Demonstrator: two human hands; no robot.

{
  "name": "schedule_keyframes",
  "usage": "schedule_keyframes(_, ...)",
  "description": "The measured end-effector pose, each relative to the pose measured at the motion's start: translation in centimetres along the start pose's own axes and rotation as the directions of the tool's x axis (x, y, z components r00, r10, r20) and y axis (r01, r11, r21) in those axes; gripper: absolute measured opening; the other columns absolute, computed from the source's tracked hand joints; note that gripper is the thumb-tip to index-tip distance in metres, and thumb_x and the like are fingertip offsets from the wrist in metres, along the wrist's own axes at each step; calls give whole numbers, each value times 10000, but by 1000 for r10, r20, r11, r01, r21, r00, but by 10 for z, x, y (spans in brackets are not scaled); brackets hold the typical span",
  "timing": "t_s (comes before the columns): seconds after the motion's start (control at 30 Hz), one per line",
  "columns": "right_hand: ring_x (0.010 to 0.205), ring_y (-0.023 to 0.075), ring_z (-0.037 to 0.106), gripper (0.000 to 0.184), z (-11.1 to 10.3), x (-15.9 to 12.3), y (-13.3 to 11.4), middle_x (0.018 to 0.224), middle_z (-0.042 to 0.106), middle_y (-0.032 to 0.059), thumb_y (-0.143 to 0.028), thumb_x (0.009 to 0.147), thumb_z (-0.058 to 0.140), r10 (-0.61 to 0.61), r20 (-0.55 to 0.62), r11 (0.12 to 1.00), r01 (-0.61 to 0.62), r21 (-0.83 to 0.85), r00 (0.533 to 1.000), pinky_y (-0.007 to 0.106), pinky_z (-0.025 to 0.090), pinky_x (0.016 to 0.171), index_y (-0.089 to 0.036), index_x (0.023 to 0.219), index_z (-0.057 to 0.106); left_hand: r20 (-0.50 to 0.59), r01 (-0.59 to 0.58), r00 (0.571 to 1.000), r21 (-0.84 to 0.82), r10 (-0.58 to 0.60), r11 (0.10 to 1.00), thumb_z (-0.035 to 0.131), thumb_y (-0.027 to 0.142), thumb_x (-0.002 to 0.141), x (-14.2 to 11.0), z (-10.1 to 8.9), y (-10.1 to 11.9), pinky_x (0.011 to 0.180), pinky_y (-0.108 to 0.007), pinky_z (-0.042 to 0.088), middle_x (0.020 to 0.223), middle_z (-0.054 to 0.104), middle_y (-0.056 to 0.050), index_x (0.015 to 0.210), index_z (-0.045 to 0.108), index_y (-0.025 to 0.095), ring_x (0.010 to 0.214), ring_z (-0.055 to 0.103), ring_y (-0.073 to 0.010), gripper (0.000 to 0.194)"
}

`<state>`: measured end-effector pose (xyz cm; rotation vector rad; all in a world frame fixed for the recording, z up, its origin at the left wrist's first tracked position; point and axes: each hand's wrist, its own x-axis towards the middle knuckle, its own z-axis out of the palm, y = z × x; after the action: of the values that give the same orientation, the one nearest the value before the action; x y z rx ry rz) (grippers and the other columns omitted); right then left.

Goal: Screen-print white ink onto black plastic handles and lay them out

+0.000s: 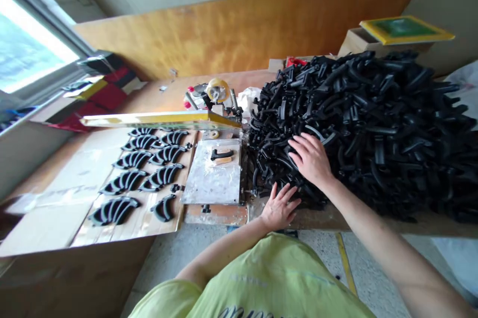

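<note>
At the black pile's (368, 114) near left, left hand (281, 206) and right hand (311, 160) were spread, apparently selecting a part, which next required pinching.

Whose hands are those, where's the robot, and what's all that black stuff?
There's no robot here, just one person's two bare hands. The camera is worn on their head, looking forward and down. The right hand is spread over a big pile of curved black pieces; the left hand is by the pile's near edge. I can't see either holding anything. Beside the pile, one black piece sits over a gray plate. Farther left, more pieces lie on cardboard.
</note>
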<state>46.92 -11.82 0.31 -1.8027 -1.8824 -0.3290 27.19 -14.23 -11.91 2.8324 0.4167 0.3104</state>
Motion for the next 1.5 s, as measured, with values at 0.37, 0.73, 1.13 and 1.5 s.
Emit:
schedule_keyframes(0.37, 1395, 249, 312, 408, 120, 1, -100, 1421, 490, 93, -247, 867, 607, -426, 252, 889, 350, 296, 869, 507, 244, 1153, -222, 1274, 585, -281, 306, 903, -111, -325, 946, 512, 185, 870, -91, -61, -45, 1117, -490, 334, 1270, 616, -89, 1136, 648, 222, 1288, 458, -226, 301)
schedule_keyframes(0.73, 1376, 265, 341, 395, 169, 72, -156, 1444, 460, 107, -288, 899, 564, -330, 334, 941, 278, 194, 883, 491, 266, 1124, -219, 1287, 570, -470, 517, 706, -169, -530, 839, 529, 171, 884, -185, -108, -148, 1007, -463, 458, 1241, 624, -86, 1069, 649, 217, 1225, 508, -229, 225)
schedule_keyframes(1.13, 1358, 240, 353, 273, 165, 64, -238, 1296, 598, 40, -345, 920, 534, 97, 210, 994, -104, 21, 973, 429, 271, 1113, -224, 1144, 631, -304, -55, 952, -259, -27, 964, 542, 218, 885, -168, -133, -196, 918, -462, 464, 1131, 637, -114, 1044, 632, 202, 1104, 573, -263, 183)
schedule_keyframes(1.5, 936, 177, 626, 223, 66, -277, -291, 911, 719, 57, -175, 915, 493, 938, -121, 334, -941, 61, 325, 322, 487, 872, -201, 984, 703, -193, -498, 865, -445, 463, 744, 575, 156, 865, -146, -86, -69, 796, -352, 496, 938, 683, -78, 991, 652, 183, 888, 628, -201, 150)
